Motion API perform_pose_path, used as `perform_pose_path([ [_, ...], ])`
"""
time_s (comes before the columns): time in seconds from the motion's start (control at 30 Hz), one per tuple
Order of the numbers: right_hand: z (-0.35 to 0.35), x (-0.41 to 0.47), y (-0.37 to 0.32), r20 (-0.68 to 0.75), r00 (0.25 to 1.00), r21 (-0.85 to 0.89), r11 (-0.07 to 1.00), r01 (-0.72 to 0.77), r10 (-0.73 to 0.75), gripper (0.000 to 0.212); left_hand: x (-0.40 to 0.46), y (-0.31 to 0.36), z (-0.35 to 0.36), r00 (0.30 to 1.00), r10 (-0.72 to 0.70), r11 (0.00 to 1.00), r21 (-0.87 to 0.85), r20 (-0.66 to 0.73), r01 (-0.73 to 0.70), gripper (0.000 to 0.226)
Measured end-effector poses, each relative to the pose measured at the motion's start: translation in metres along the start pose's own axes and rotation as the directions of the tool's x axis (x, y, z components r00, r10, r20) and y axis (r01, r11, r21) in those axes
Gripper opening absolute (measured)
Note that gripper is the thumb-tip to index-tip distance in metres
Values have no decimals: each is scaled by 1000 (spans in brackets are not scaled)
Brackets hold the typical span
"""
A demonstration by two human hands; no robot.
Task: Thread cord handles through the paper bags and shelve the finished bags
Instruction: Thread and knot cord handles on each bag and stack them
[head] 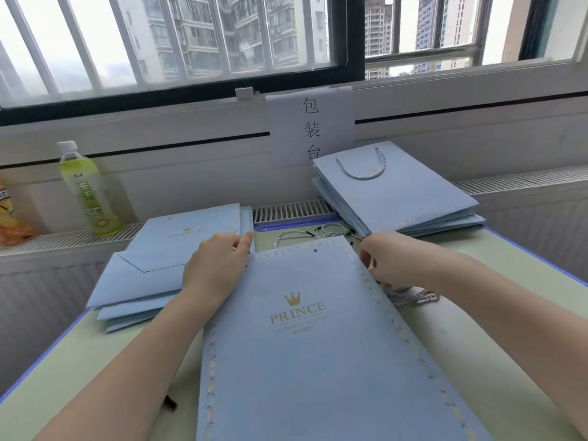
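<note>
A flat light-blue paper bag [311, 345] with a gold crown and "PRINCE" lies in front of me on the table. My left hand [216, 268] grips its upper left corner. My right hand [391, 262] is at its upper right edge with the fingers curled; what they hold is hidden. A bundle of twisted white cords [410, 296] lies just under that hand. More loose cords [305, 233] lie beyond the bag's top edge.
A stack of flat bags without handles [152, 275] lies at the left. A stack of bags with cord handles [401, 192] rests at the back right. A green drink bottle [87, 189] and an orange one [9, 214] stand on the sill. A paper sign [311, 128] hangs below the window.
</note>
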State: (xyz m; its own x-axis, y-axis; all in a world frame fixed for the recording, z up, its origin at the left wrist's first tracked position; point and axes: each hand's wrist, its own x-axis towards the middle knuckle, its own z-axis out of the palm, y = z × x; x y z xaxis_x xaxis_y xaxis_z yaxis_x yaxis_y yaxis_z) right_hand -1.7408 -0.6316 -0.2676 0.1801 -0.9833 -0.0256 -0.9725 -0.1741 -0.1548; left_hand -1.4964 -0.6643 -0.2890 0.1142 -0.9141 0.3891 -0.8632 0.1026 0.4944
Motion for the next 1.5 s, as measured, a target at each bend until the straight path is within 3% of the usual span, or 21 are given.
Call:
perform_pose_path([
  [0.1, 0, -1, -2, 17, 1000, 22, 1000, -1, 1, 15, -2, -1, 1, 1000, 7, 999, 34, -5, -7, 53],
  [0.27, -4, -1, 1, 141, 986, 246, 968, 47, -84, 15, 1, -6, -3, 996, -67, 993, 95, -64, 73, 51],
  [0.47, 0, -1, -4, 152, 981, 138, 985, 99, -120, 30, -3, -1, -2, 998, -41, 990, 134, -53, 48, 51],
  [0.57, 2, 2, -2, 55, 998, 114, 993, 32, -39, 19, -3, -1, -3, 998, -47, 989, 135, -52, 54, 50],
  [0.73, -5, 7, 4, -299, 949, 346, 938, 11, 100, 13, -6, 5, 0, 999, -19, 992, 122, -51, 25, 48],
  [0.87, -10, 6, 0, -594, 800, 441, 865, 239, 82, 8, -10, 11, 4, 998, 33, 996, 81, -52, -29, 47],
  [0.97, -16, -2, -10, -712, 701, 494, 744, 450, 48, 9, -15, 18, 8, 996, 85, 996, 17, -35, -85, 43],
  [1.03, -19, -9, -19, -746, 665, 513, 657, 552, 24, 16, -17, 24, 12, 992, 128, 992, -19, 8, -128, 36],
  [1.13, -17, -18, -35, -720, 691, 536, 579, 614, -68, 16, -22, 32, 19, 966, 228, 972, -84, 122, -219, 27],
  [1.23, -7, -21, -47, -661, 728, 506, 609, 611, -182, 16, -26, 40, 19, 914, 377, 915, -211, 147, -343, 38],
  [1.33, 4, -20, -50, -611, 757, 481, 652, 586, -229, 14, -32, 48, 15, 845, 528, 809, -352, 86, -470, 30],
  [1.43, 6, -15, -46, -611, 767, 472, 689, 550, -194, 11, -35, 49, 11, 848, 526, 777, -444, 67, -447, 8],
  [1.5, 4, -10, -40, -635, 760, 480, 701, 527, -137, 13, -32, 45, 12, 877, 480, 776, -481, 28, -409, 19],
])
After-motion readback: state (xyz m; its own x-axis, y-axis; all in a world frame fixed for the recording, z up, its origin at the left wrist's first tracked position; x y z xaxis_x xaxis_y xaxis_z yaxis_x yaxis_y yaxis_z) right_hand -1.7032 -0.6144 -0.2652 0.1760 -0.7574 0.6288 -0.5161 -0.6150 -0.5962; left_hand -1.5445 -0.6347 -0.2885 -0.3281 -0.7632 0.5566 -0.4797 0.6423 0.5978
